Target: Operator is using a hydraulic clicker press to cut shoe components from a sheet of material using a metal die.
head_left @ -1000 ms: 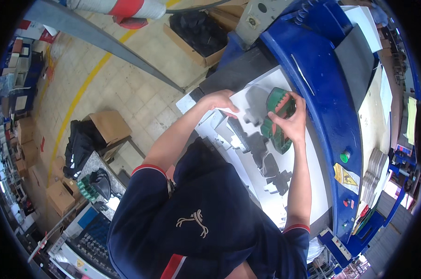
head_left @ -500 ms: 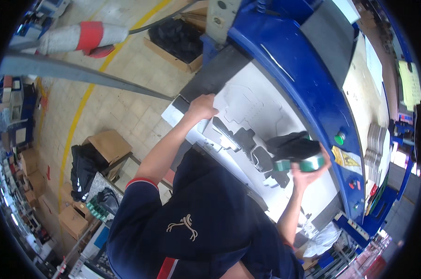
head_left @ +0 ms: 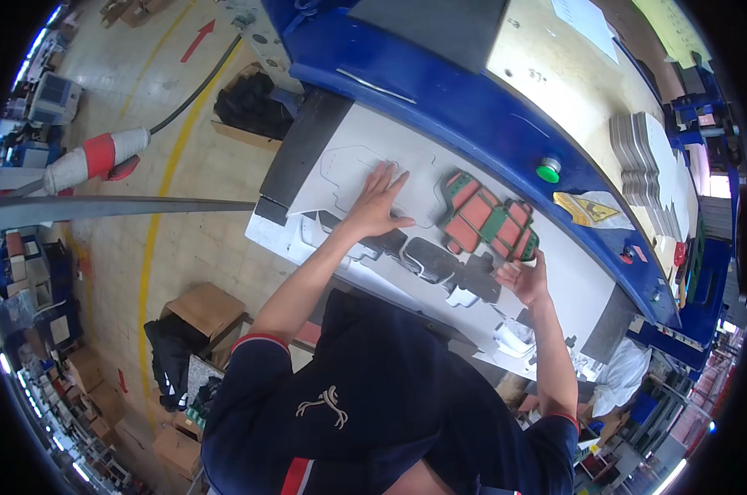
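My left hand (head_left: 377, 204) lies flat on a white sheet (head_left: 546, 309), its fingers spread and holding nothing. To its right a green-framed cutting die (head_left: 487, 219) with salmon-pink foam pads rests on the sheet. At the die's near right corner is my right hand (head_left: 526, 279), palm up and fingers apart; a fingertip is at or touching the frame. Thin cut outlines mark the sheet around my left hand. Between my arms, along the near side, lie dark cut pieces (head_left: 429, 257) with white pieces partly beneath them.
A blue machine beam (head_left: 439, 99) with a green push button (head_left: 548, 170) spans the far side. Stacked grey-white cut pieces (head_left: 637, 157) sit on the machine top at right. A grey bar (head_left: 126, 204) juts in from the left. A cardboard box (head_left: 207, 309) stands at lower left.
The die, held up in my right hand before, now lies on the sheet, foam side up, and that hand has loosened. My left hand moved from the sheet's edge onto the sheet. The view turned.
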Available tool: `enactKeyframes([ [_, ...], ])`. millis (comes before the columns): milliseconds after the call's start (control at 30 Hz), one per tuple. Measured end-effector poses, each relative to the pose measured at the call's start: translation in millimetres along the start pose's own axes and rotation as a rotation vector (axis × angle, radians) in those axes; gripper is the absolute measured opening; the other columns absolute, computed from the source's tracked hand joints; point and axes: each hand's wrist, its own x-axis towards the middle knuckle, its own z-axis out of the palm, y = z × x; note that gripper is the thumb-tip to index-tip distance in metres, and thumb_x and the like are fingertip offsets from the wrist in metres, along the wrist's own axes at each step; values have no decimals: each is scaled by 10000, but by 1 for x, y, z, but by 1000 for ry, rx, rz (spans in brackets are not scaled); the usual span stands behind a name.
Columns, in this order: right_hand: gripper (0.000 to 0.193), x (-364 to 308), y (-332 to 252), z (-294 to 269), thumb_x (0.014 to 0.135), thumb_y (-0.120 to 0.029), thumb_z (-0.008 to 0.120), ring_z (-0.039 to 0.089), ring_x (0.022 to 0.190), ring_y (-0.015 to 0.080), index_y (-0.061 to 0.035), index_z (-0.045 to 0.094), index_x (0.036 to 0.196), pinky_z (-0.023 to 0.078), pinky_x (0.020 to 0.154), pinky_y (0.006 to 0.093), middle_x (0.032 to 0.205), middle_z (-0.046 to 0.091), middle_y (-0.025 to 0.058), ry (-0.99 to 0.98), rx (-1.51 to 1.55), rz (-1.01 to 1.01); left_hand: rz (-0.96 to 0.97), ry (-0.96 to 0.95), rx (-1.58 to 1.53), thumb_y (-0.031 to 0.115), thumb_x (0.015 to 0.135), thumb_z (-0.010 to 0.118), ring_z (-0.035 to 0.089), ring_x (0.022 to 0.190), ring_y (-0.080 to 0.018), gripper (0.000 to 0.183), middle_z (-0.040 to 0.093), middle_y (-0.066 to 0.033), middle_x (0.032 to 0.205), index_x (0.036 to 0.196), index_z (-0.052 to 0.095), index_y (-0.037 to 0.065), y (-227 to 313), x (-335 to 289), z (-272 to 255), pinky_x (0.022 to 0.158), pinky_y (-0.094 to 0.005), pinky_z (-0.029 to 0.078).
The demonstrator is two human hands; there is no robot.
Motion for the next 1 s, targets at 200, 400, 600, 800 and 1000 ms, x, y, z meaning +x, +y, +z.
enactKeyframes([
  [200, 369, 1, 6, -50, 818, -253, 751, 616, 701, 253, -36, 548, 1037, 527, 607, 333, 833, 611, 91, 68, -791, -425, -753, 270, -512, 350, 827, 698, 577, 1088, -301, 527, 582, -130, 1214, 1252, 542, 79, 33, -16, 27, 963, -479, 432],
  [400, 719, 27, 20, -60, 666, -240, 847, 459, 1066, 306, -19, 479, 1243, 396, 922, 420, 1134, 474, 145, 375, -1200, -1067, -1300, 662, -1566, 237, 876, 586, 643, 902, -251, 270, 618, -67, 989, 1093, 523, 89, 42, -32, 59, 832, -386, 485],
  [600, 902, 48, 1, -66, 581, -270, 890, 446, 1123, 334, -78, 448, 1343, 369, 961, 435, 1168, 476, 141, 388, -1254, -1204, -1492, 580, -1457, 207, 827, 653, 571, 747, -153, 204, 588, -55, 917, 986, 594, 94, 30, -4, 56, 649, -274, 442],
  [800, 911, 51, -6, -67, 528, -257, 908, 469, 1118, 321, -108, 503, 1330, 373, 970, 437, 1147, 500, 117, 342, -1287, -1135, -1419, 539, -1289, 177, 773, 738, 404, 625, -83, 140, 488, 23, 730, 860, 629, 161, 36, -2, 57, 515, -238, 301],
  [1000, 864, 53, -12, -66, 527, -212, 910, 499, 1082, 323, -101, 539, 1300, 405, 950, 415, 1131, 529, 114, 297, -1242, -1130, -1274, 618, -1241, 186, 712, 820, 531, 673, -160, 332, 611, -81, 837, 902, 642, -21, 35, 8, 73, 587, -329, 429],
])
